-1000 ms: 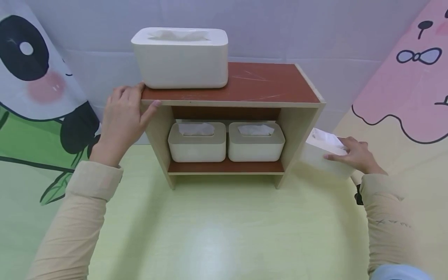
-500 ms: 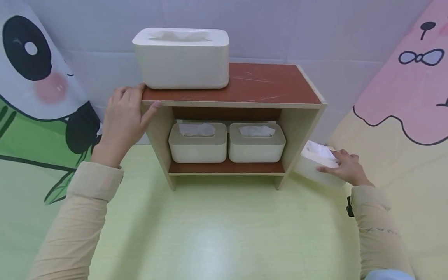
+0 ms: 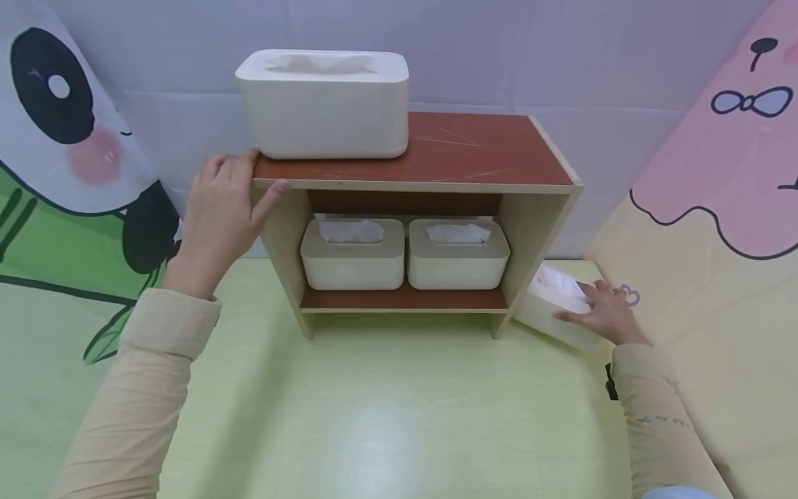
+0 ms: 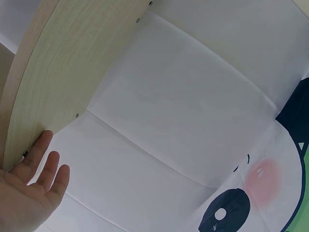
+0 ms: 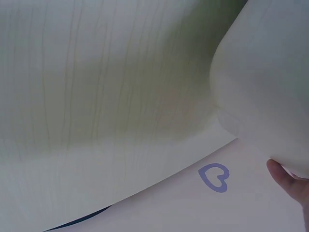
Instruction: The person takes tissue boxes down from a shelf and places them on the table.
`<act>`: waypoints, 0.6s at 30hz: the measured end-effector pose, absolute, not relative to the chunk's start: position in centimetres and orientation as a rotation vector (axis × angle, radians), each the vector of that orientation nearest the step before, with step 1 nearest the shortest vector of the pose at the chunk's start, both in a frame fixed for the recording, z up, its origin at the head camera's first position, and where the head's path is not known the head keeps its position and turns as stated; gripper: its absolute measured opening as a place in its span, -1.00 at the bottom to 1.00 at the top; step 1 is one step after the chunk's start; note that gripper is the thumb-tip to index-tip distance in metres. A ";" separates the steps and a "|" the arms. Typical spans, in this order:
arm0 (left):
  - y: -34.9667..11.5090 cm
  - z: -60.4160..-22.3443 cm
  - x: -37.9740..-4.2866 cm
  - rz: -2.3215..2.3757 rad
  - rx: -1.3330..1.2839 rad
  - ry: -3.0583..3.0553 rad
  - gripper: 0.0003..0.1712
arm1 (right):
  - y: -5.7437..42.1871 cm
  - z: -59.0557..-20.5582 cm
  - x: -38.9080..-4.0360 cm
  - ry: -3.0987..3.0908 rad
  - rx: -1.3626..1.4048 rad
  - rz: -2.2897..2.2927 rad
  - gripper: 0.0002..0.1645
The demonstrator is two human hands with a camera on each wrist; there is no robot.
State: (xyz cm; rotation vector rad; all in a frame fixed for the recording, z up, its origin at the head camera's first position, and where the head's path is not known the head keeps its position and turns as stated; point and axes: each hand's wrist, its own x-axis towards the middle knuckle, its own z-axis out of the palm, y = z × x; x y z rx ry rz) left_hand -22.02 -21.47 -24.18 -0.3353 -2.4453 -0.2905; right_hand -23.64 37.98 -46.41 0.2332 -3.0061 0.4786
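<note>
My left hand (image 3: 221, 222) rests at the top left corner of a small wooden shelf (image 3: 480, 149), thumb over the front edge. In the left wrist view its fairly straight fingers (image 4: 50, 166) lie against the side panel (image 4: 72, 63). My right hand (image 3: 601, 315) grips a white tissue box (image 3: 548, 315) across its top, just right of the shelf. This box sits askew, low over the pale surface; whether its whole base touches cannot be told. A larger white tissue box (image 3: 324, 118) stands on the shelf top. Two more tissue boxes, left (image 3: 352, 270) and right (image 3: 458, 270), stand inside.
A pale wood-patterned surface (image 3: 374, 402) spreads in front of the shelf. Behind hangs a whitish cloth backdrop (image 3: 474, 55). Cartoon-printed sheets border the left side (image 3: 68, 242) and the right side (image 3: 704, 173). A purple heart print (image 5: 215, 178) shows near the right-hand box.
My right hand has brought its tissue box down and leftward, close to the shelf's right leg. The left hand has kept its place on the shelf corner.
</note>
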 end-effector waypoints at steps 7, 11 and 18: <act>-21.5 -24.2 -22.0 -0.290 -0.332 -2.455 -0.25 | 38.1 -47.1 -23.5 -3.013 0.251 0.467 0.10; -21.5 -24.2 -22.0 -0.283 -0.330 -2.458 -0.25 | 38.3 -47.7 -23.5 -3.004 0.260 0.432 0.10; -21.6 -24.2 -22.1 -0.287 -0.334 -2.458 -0.25 | 38.4 -48.3 -23.4 -2.961 0.280 0.431 0.10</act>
